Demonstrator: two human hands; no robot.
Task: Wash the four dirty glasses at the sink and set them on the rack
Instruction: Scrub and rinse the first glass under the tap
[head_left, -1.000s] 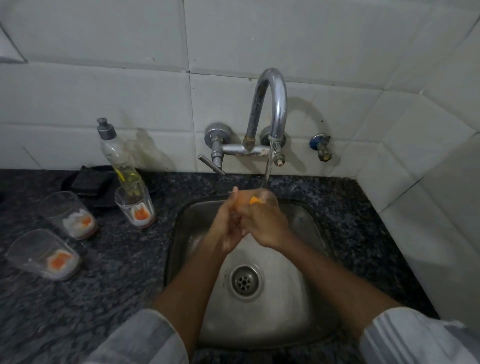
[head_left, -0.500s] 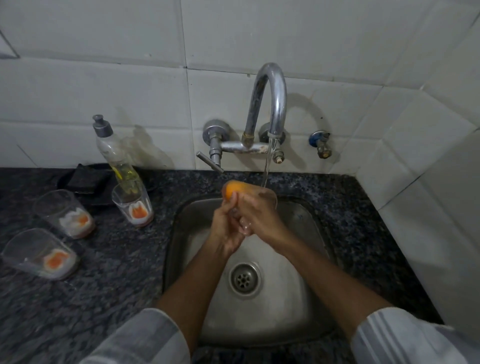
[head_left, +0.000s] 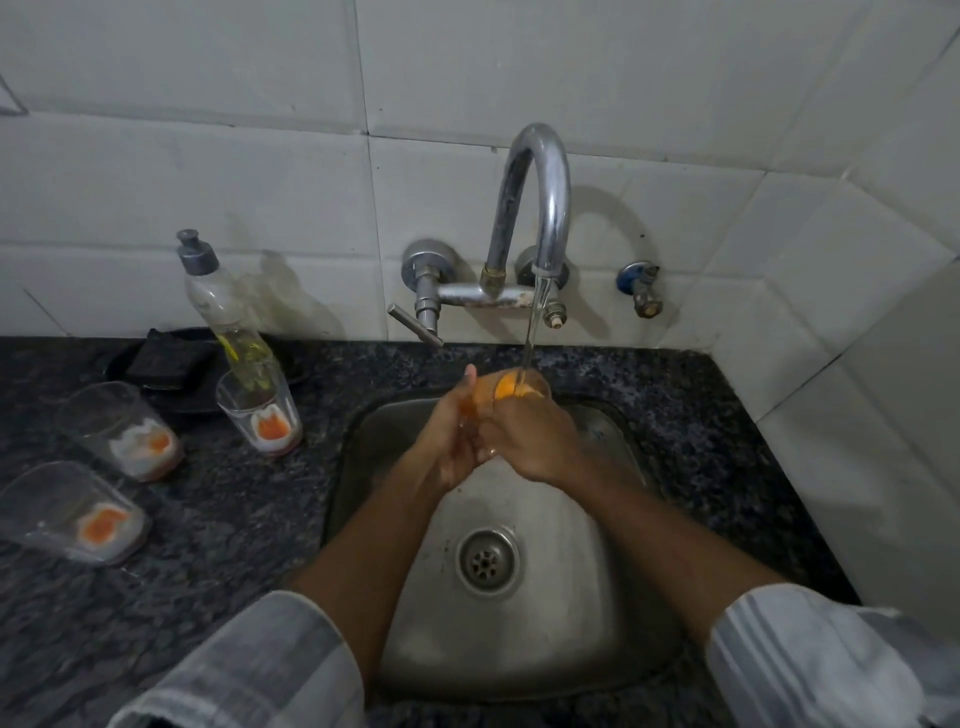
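Both hands, left hand (head_left: 451, 441) and right hand (head_left: 530, 434), are gripping one glass (head_left: 519, 387) together under the running faucet (head_left: 535, 208), over the sink (head_left: 597, 623).

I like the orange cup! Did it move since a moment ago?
Yes. The glass shifted slightly right, back under the tap's stream, which now falls into its mouth; half a second ago the stream passed its right edge.
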